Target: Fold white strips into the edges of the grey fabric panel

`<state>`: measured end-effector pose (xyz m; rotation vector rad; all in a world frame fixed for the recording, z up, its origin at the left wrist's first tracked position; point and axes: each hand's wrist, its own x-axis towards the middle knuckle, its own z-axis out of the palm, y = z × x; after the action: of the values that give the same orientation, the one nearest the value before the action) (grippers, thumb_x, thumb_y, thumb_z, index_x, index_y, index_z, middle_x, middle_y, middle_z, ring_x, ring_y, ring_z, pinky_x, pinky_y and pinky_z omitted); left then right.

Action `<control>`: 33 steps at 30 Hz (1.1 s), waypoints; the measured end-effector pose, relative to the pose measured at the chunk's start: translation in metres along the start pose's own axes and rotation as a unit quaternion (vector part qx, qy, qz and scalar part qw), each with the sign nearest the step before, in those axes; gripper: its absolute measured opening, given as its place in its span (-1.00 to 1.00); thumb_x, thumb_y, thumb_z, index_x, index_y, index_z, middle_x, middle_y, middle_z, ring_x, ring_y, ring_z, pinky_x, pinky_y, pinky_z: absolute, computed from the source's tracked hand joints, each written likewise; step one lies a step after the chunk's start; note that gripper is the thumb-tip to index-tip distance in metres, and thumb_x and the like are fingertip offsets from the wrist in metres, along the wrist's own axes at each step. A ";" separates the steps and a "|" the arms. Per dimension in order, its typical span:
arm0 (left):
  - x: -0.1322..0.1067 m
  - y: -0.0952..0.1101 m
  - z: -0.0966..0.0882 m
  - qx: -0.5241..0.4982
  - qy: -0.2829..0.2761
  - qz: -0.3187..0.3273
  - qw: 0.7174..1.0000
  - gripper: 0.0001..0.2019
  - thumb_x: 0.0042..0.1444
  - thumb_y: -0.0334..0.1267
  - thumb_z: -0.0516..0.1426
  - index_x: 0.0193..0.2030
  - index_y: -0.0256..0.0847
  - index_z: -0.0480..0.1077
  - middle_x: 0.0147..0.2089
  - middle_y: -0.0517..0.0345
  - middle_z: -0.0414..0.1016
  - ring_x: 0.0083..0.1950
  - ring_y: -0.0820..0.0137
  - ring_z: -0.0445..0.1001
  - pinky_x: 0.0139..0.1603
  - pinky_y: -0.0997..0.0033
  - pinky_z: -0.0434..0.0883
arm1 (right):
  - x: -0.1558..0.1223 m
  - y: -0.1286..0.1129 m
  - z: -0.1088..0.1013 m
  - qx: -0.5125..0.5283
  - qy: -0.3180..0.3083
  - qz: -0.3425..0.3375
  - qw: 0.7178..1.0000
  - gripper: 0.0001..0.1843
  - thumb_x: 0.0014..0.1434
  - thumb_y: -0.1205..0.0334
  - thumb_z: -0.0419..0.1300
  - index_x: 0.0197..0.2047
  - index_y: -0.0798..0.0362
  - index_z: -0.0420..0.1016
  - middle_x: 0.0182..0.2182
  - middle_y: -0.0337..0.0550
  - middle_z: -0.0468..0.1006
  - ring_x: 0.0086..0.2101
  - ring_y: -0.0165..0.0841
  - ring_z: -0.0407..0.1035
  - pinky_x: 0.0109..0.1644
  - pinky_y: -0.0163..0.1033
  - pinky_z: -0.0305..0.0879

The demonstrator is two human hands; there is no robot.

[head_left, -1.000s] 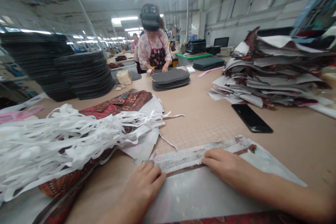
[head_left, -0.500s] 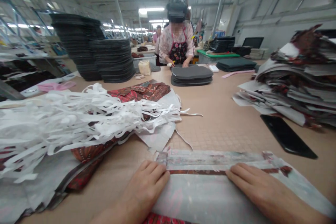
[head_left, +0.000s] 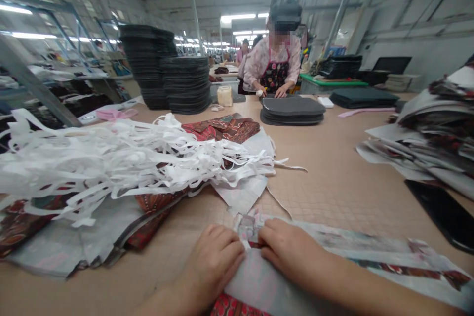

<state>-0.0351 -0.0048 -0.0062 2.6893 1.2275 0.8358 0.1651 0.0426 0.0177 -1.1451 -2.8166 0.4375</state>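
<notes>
A flat fabric piece (head_left: 333, 256) with a pale backing and a folded patterned edge lies on the tan table (head_left: 333, 168) right in front of me. My left hand (head_left: 215, 259) rests on its left end, fingers curled down onto the cloth. My right hand (head_left: 289, 252) sits just beside it, fingertips pressing the folded edge near the left corner. The two hands nearly touch. A red patterned cloth (head_left: 240, 306) shows beneath the piece at the bottom.
A heap of white strips (head_left: 111, 158) over patterned fabric covers the left. A stack of fabric pieces (head_left: 425, 138) and a black phone (head_left: 440, 212) lie right. Across the table a person (head_left: 277, 59) handles grey pads (head_left: 292, 108); dark pad stacks (head_left: 170, 74) stand behind.
My right hand slid left along the folded edge until it met my left hand. My view turned to the left, so the table's contents shifted right.
</notes>
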 end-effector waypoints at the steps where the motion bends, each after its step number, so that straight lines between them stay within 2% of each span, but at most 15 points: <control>1: 0.000 -0.001 0.000 -0.008 0.000 -0.025 1.000 -0.91 0.24 -0.37 0.01 -0.27 -0.24 0.33 -0.29 0.14 0.37 -0.25 0.32 0.28 -0.22 0.29 0.17 | 0.003 -0.001 -0.006 0.015 -0.018 0.018 1.000 -0.94 0.09 0.43 0.17 -0.30 0.15 0.42 -0.33 -0.06 0.47 -0.32 -0.26 0.35 -0.29 -0.22 0.23; 4: 0.000 -0.003 0.001 -0.027 -0.001 -0.092 0.995 -0.95 0.19 -0.35 0.08 -0.21 -0.22 0.34 -0.24 0.12 0.36 -0.21 0.29 0.29 -0.21 0.29 0.17 | 0.007 -0.005 -0.021 0.053 -0.065 0.048 0.995 -0.95 0.06 0.41 0.20 -0.34 0.15 0.40 -0.34 -0.09 0.45 -0.32 -0.28 0.32 -0.29 -0.23 0.19; 7: 0.000 -0.001 0.001 -0.042 0.017 -0.105 0.993 -0.96 0.20 -0.33 0.09 -0.24 -0.20 0.35 -0.26 0.14 0.35 -0.22 0.31 0.28 -0.23 0.31 0.15 | 0.002 -0.008 -0.027 0.092 -0.059 0.021 0.994 -0.93 0.03 0.46 0.17 -0.40 0.12 0.36 -0.38 -0.16 0.42 -0.36 -0.35 0.28 -0.32 -0.28 0.13; 11: 0.002 0.007 -0.006 0.035 0.073 -0.002 0.997 -0.82 0.29 -0.32 -0.03 -0.23 -0.22 0.39 -0.30 0.13 0.38 -0.27 0.34 0.27 -0.23 0.29 0.13 | -0.007 -0.002 -0.024 0.222 -0.063 0.016 0.973 -0.93 0.11 0.40 0.12 -0.39 0.08 0.34 -0.45 -0.27 0.41 -0.44 -0.44 0.25 -0.40 -0.34 0.08; 14: 0.005 0.012 -0.015 0.110 0.075 0.080 0.988 -0.66 0.34 -0.35 -0.20 -0.14 -0.27 0.40 -0.27 0.08 0.44 -0.26 0.33 0.31 -0.16 0.24 0.18 | -0.010 0.006 -0.018 0.328 -0.056 0.009 0.943 -0.88 0.21 0.40 0.00 -0.30 0.06 0.33 -0.39 -0.26 0.43 -0.38 -0.43 0.29 -0.32 -0.35 0.17; 16: 0.005 0.015 -0.019 0.151 0.069 0.121 0.979 -0.63 0.33 -0.38 -0.22 -0.13 -0.30 0.41 -0.24 0.07 0.48 -0.23 0.34 0.35 -0.11 0.24 0.24 | -0.010 0.011 -0.015 0.381 -0.046 0.002 0.923 -0.83 0.23 0.44 -0.06 -0.27 0.07 0.31 -0.36 -0.24 0.44 -0.33 -0.43 0.31 -0.24 -0.33 0.22; 19: -0.001 0.018 -0.020 0.172 0.096 0.180 0.964 -0.60 0.31 -0.44 -0.22 -0.21 -0.24 0.45 -0.25 0.11 0.51 -0.20 0.38 0.39 -0.12 0.29 0.32 | -0.009 0.014 -0.013 0.418 -0.044 -0.008 0.908 -0.82 0.23 0.47 -0.08 -0.25 0.09 0.29 -0.33 -0.21 0.44 -0.29 -0.41 0.33 -0.18 -0.30 0.26; 22: -0.006 0.020 -0.017 0.170 0.130 0.238 0.947 -0.53 0.32 -0.42 -0.26 -0.26 -0.15 0.46 -0.24 0.19 0.52 -0.15 0.44 0.39 -0.11 0.35 0.35 | -0.005 0.014 -0.012 0.433 -0.067 0.009 0.899 -0.78 0.20 0.52 -0.11 -0.23 0.12 0.29 -0.32 -0.17 0.45 -0.32 -0.42 0.33 -0.23 -0.30 0.27; 24: -0.006 0.019 -0.016 0.146 0.117 0.217 0.958 -0.57 0.33 -0.39 -0.24 -0.22 -0.17 0.45 -0.24 0.18 0.51 -0.17 0.42 0.39 -0.11 0.31 0.34 | -0.001 0.014 -0.010 0.454 -0.067 0.008 0.888 -0.75 0.13 0.58 -0.10 -0.22 0.13 0.28 -0.32 -0.16 0.44 -0.33 -0.43 0.33 -0.26 -0.32 0.27; 28: 0.001 0.012 -0.010 0.057 0.101 0.046 0.992 -0.80 0.29 -0.41 -0.07 -0.09 -0.28 0.36 -0.23 0.09 0.45 -0.23 0.37 0.35 -0.14 0.28 0.27 | 0.006 0.014 0.000 0.507 -0.039 -0.054 0.859 -0.63 0.02 0.66 -0.07 -0.16 0.11 0.25 -0.32 -0.23 0.41 -0.30 -0.46 0.33 -0.22 -0.34 0.26; 30: 0.004 0.008 -0.007 0.047 0.110 -0.004 0.993 -0.86 0.26 -0.40 0.00 -0.11 -0.29 0.34 -0.19 0.06 0.42 -0.19 0.35 0.33 -0.15 0.31 0.25 | 0.009 0.015 0.004 0.469 -0.023 -0.064 0.881 -0.63 0.03 0.64 -0.05 -0.14 0.09 0.26 -0.33 -0.26 0.41 -0.31 -0.46 0.31 -0.23 -0.35 0.25; 33: 0.003 0.007 -0.004 0.064 0.098 -0.002 0.993 -0.88 0.26 -0.40 0.00 -0.23 -0.27 0.35 -0.26 0.10 0.39 -0.24 0.35 0.29 -0.17 0.29 0.18 | 0.015 0.015 0.007 0.332 0.028 -0.084 0.939 -0.72 0.07 0.59 0.00 -0.21 0.08 0.34 -0.34 -0.24 0.42 -0.33 -0.44 0.27 -0.23 -0.32 0.20</control>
<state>-0.0308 -0.0080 0.0010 2.7568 1.3699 1.0789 0.1637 0.0614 0.0064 -0.7449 -2.3655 1.1905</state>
